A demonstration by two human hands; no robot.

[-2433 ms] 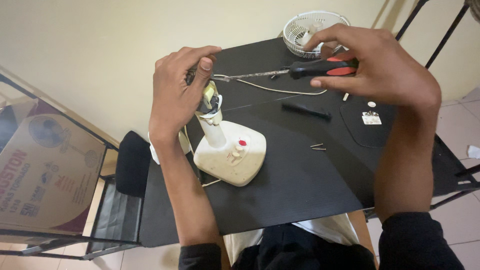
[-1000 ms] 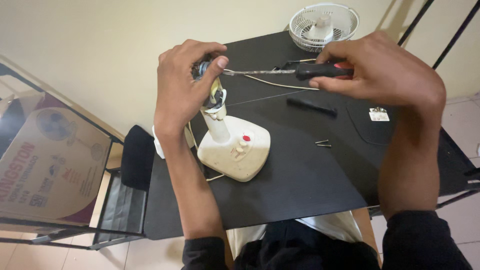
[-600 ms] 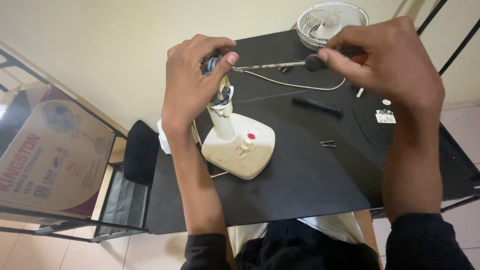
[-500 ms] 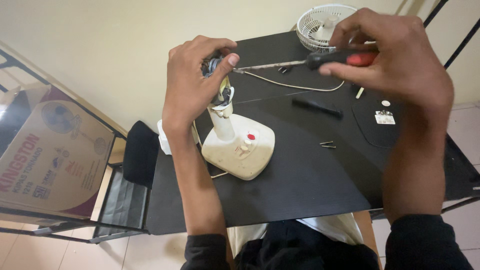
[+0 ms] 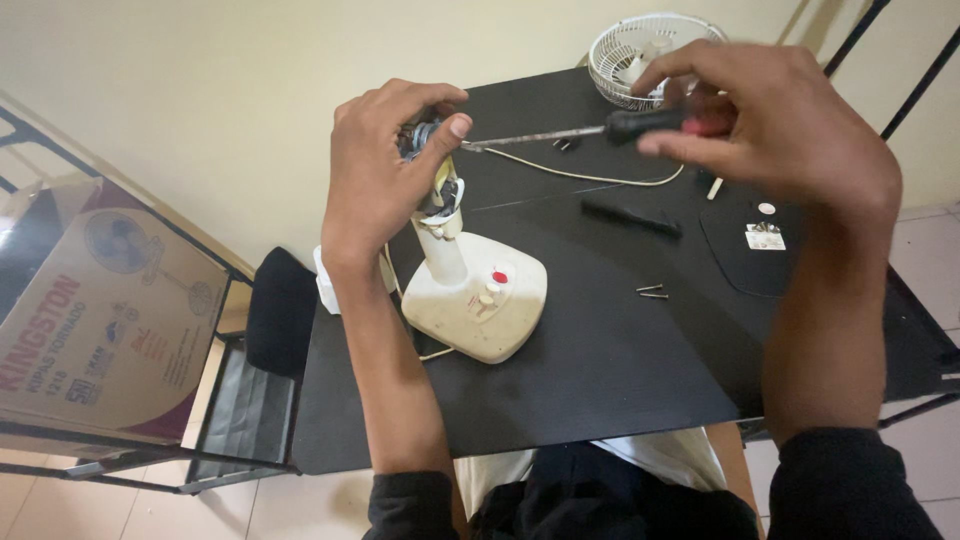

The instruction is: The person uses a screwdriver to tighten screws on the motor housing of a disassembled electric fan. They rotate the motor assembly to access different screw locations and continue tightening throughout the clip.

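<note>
- While the left hand [image 5: 375, 170] is wrapped around the small motor assembly [image 5: 428, 150] at the top of the fan stand, its thumb presses on the upper front of the motor and the fingers are curled shut behind it.
- Right hand [image 5: 770, 130] is closed around the black and red handle of a screwdriver [image 5: 610, 128], gripped between thumb and fingers; the index finger is stretched out above the handle.
- Screwdriver lies nearly level, shaft pointing toward the person's left, tip meeting the motor just beside the left thumb.
- Motor sits on the white neck of the cream fan base [image 5: 478, 305], which stands upright on the black table [image 5: 600, 380], left of centre. The base carries a red button and pale knobs on its front face.
- White cord [image 5: 590, 178] runs across the table under the screwdriver shaft.
- White fan guard [image 5: 640, 50] rests at the far edge of the table, behind the right hand.
- Black bar-shaped part [image 5: 632, 216] lies near the table's middle; two loose screws [image 5: 651, 291] lie nearer the person, well apart from the base.
- Black round plate [image 5: 740, 260] lies to the right, partly hidden by the right forearm.
- Cardboard box [image 5: 100, 330] with a fan drawing rests in a metal rack on the left, off the table.
</note>
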